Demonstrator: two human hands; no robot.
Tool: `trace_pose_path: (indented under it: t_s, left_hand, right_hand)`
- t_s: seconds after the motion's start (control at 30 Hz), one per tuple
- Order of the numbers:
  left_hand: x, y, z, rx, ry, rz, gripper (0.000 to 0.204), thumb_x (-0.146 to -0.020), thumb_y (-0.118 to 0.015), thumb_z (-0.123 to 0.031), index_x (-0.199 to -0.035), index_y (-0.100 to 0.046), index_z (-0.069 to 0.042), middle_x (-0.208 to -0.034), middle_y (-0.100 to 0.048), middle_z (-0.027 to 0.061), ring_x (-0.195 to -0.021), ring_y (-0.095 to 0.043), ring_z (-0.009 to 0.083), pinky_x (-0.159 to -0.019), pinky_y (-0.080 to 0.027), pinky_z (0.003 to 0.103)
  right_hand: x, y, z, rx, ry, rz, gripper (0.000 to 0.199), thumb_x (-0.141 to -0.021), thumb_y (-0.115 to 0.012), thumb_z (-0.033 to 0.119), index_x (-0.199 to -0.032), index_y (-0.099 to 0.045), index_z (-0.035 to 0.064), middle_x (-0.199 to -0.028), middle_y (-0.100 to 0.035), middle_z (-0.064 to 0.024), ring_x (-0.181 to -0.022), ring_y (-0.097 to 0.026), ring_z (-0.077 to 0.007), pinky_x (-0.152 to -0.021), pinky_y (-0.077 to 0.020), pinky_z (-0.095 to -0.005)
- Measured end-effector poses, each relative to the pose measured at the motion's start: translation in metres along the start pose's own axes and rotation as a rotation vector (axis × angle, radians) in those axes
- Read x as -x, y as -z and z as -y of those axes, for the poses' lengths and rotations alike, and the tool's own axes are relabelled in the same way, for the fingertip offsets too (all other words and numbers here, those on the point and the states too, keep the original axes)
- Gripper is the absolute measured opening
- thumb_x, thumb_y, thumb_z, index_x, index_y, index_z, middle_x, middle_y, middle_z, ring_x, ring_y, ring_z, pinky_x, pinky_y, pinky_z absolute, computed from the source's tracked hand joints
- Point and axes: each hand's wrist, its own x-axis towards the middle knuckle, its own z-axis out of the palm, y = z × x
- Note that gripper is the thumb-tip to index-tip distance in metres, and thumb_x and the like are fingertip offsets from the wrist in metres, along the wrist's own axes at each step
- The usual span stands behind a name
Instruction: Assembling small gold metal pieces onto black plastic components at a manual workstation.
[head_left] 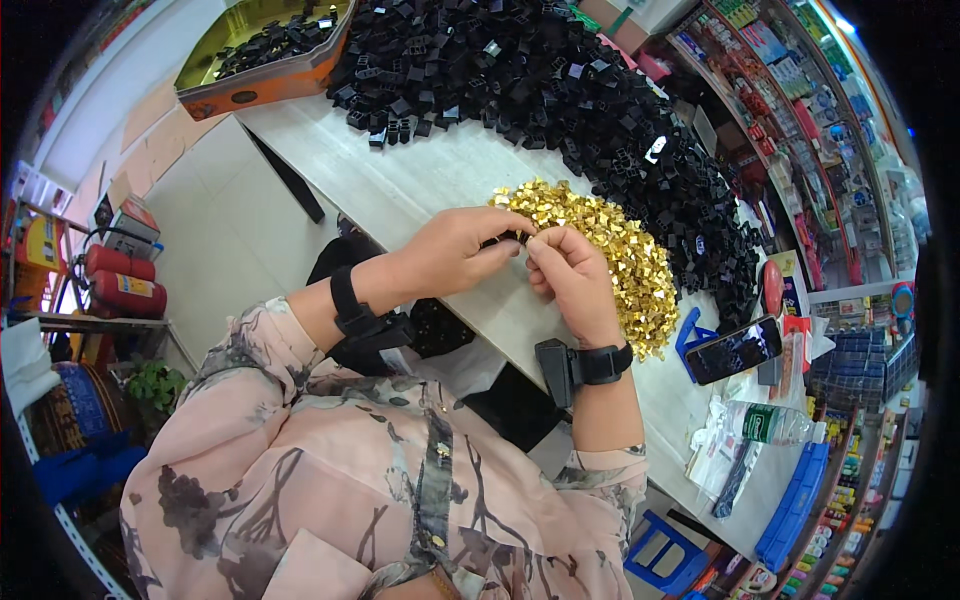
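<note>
My left hand (462,246) pinches a small black plastic piece (513,238), mostly covered by the fingers. Against it press the fingertips of my right hand (578,283), thumb and forefinger together; whatever is between them is too small to make out. Both hands meet above the table's near edge. Just beyond and to the right of them lies a heap of small shiny gold pieces (632,262). Behind that, a large pile of black plastic pieces (450,65) curves from the far side round to the right.
An orange-sided tin (262,95) holding black pieces sits at the table's far left. On the right are a phone (735,350) by a blue stand (690,338), a water bottle (775,424) and a long blue tray (793,508). Stocked shelves (775,110) rise behind; fire extinguishers (128,296) stand left.
</note>
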Motion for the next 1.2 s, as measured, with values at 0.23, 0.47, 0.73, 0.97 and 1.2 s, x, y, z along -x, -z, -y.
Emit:
trace_pose_path:
  t_s: [0.23, 0.47, 0.73, 0.97, 1.2]
  left_hand:
    - [-0.001, -0.006, -0.004, -0.157, -0.163, -0.081, 0.021, -0.085, -0.058, -0.008, -0.105, -0.06, -0.003, -0.087, -0.065, 0.0104, -0.074, -0.063, 0.0192, -0.065, -0.049, 0.031]
    - [-0.02, 0.039, 0.002, 0.646, 0.527, -0.125, 0.015, -0.089, -0.058, -0.018, -0.1, -0.06, -0.008, -0.085, -0.064, 0.0049, -0.062, -0.057, 0.0083, -0.051, -0.044, 0.021]
    - [-0.03, 0.102, 0.026, -0.829, 0.146, -0.063, 0.021, -0.085, -0.057, -0.021, -0.097, -0.054, -0.004, -0.082, -0.064, 0.0133, -0.071, -0.064, 0.0284, -0.059, -0.05, 0.036]
    - [-0.033, 0.1, 0.026, -0.95, 0.226, 0.145, 0.025, -0.082, -0.058, -0.021, -0.102, -0.054, -0.007, -0.088, -0.064, 0.0171, -0.081, -0.062, 0.0355, -0.069, -0.049, 0.044]
    - [-0.031, 0.096, 0.018, -0.806, 0.236, 0.24, 0.025, -0.082, -0.058, -0.021, -0.103, -0.056, -0.008, -0.09, -0.065, 0.0164, -0.081, -0.062, 0.0353, -0.069, -0.049, 0.043]
  right_hand:
    - [0.0, 0.003, -0.001, 0.039, -0.016, 0.011, 0.013, -0.089, -0.062, 0.018, -0.088, -0.06, 0.0053, -0.071, -0.057, 0.0042, -0.06, -0.05, -0.0027, -0.054, -0.0388, -0.0169]
    - [0.004, 0.0, 0.0, 0.179, 0.02, -0.057, 0.015, -0.087, -0.064, 0.019, -0.092, -0.061, 0.0056, -0.07, -0.057, 0.0026, -0.06, -0.052, -0.0048, -0.055, -0.042, -0.0191]
    - [0.001, 0.003, -0.005, 1.002, 0.472, -0.272, 0.016, -0.079, -0.066, 0.013, -0.092, -0.064, 0.0045, -0.075, -0.06, -0.0053, -0.063, -0.058, -0.015, -0.06, -0.0479, -0.0266]
    - [0.0, 0.004, -0.008, 0.884, 0.466, -0.244, 0.013, -0.079, -0.066, 0.012, -0.09, -0.066, 0.0049, -0.077, -0.061, -0.0065, -0.064, -0.059, -0.0164, -0.06, -0.0479, -0.0274]
    - [0.003, 0.004, -0.006, 0.889, 0.417, -0.252, 0.013, -0.079, -0.065, 0.012, -0.089, -0.066, 0.0038, -0.077, -0.062, -0.0063, -0.064, -0.059, -0.0143, -0.061, -0.048, -0.026]
